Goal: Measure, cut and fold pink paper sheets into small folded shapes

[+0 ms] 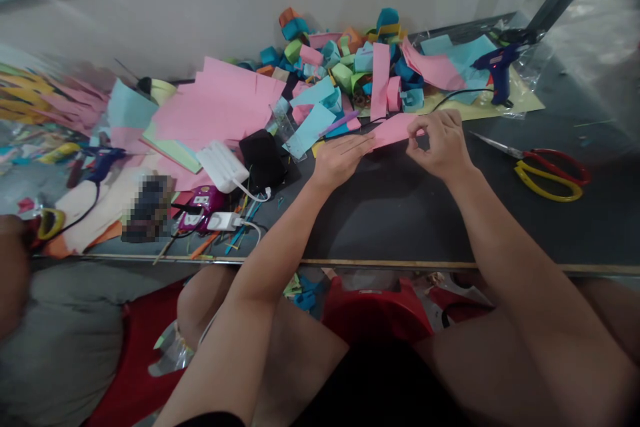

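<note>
A pink paper strip [397, 131] lies between my two hands over the dark table. My left hand [343, 159] has its fingers stretched out flat, with the fingertips on the strip's left end. At the other end my right hand [441, 141] is closed in a pinch, thumb and forefinger together at the strip's edge. Just behind stands another pink strip [381, 80], by a pile of folded paper pieces [343, 75]. To the right of my right hand lie scissors [550, 173] with one red and one yellow handle.
A blue glue gun [500, 73] rests at the back right on yellow paper [525, 101]. Pink sheets [220, 103], a white charger [223, 165], a black pouch [263, 159] and a purple power socket [203, 207] crowd the left. Another person's arm [13, 273] is at far left.
</note>
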`<state>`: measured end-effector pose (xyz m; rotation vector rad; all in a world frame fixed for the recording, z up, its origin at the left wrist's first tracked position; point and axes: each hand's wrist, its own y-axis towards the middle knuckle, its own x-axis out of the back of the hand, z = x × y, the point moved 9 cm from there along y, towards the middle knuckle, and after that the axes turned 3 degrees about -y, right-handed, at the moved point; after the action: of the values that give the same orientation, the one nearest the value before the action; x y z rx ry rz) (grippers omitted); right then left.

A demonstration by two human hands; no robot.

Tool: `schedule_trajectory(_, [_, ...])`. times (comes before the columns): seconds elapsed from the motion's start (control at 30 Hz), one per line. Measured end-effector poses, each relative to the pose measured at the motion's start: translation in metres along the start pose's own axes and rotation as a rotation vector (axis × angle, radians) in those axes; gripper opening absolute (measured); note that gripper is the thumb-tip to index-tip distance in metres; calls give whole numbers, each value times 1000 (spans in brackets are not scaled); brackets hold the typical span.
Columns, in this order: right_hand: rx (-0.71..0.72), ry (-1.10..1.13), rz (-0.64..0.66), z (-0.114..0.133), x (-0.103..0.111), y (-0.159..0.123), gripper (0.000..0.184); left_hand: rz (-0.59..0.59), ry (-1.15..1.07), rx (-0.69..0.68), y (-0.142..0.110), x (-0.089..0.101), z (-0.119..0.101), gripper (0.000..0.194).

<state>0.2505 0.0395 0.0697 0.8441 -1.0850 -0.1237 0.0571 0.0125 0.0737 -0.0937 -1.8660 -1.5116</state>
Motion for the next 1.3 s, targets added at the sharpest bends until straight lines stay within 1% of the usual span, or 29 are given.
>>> schedule_trajectory(0.13, [-23,-16,-40,-14,2,-2,19,22,-34,66,-1,-2,8,35])
schedule_trajectory(0.27, [-32,-45,-86,-32,9,-4,20,-28,26,30,-1,3,7,35])
schedule_trajectory(0.37, [-30,-81,-152,-42,22,-5,20,-80,89,-5,0,11,4,35])
schedule_trajectory(0.43, [-37,-93,-213,-43,32,-6,25,-76,116,-2,1,13,4,34])
schedule_trajectory(0.47, [-38,-89,-240,-40,35,-6,29,-63,122,3,2,12,4,33])
schedule_trajectory(0.53, [-16,-64,-257,-26,37,-4,42,-35,98,-3,2,10,2,29])
schedule_trajectory(0.6, [30,-26,-212,-4,30,-1,51,-11,30,-26,1,8,-2,27])
schedule_trajectory(0.63, [51,-10,-167,7,24,1,49,0,-1,-33,0,6,-4,27])
schedule_trajectory(0.73, [98,60,-6,29,1,3,32,35,-41,-15,-3,1,-6,26])
schedule_trajectory(0.8, [95,121,38,31,-7,1,34,18,-25,51,-3,2,-2,28])
schedule_trajectory(0.83, [63,153,25,27,-7,1,39,-11,-13,107,-4,4,2,35])
schedule_trajectory(0.87, [5,188,-8,19,-4,0,43,-54,2,178,-4,8,9,47])
schedule_trajectory(0.93, [-165,295,-113,-3,4,-1,53,-160,-1,341,-7,17,24,73])
schedule_trajectory(0.97, [-252,375,-162,-14,7,-2,57,-207,-46,422,-9,19,33,81])
schedule_trajectory(1.0, [-325,468,-198,-23,8,-3,62,-247,-127,501,-12,18,42,86])
schedule_trajectory(1.07, [-432,654,-230,-33,4,-4,67,-277,-380,643,-18,7,59,85])
schedule_trajectory(1.13, [-492,787,-224,-34,-2,-3,68,-240,-669,773,-23,-14,69,80])
schedule_trajectory(1.17, [-515,829,-217,-32,-6,-3,66,-211,-787,831,-26,-25,70,78])
schedule_trajectory(1.23, [-546,884,-196,-27,-12,-5,64,-169,-937,923,-30,-40,67,75])
schedule_trajectory(1.3, [-562,910,-168,-21,-18,-6,63,-177,-969,986,-34,-45,62,70])
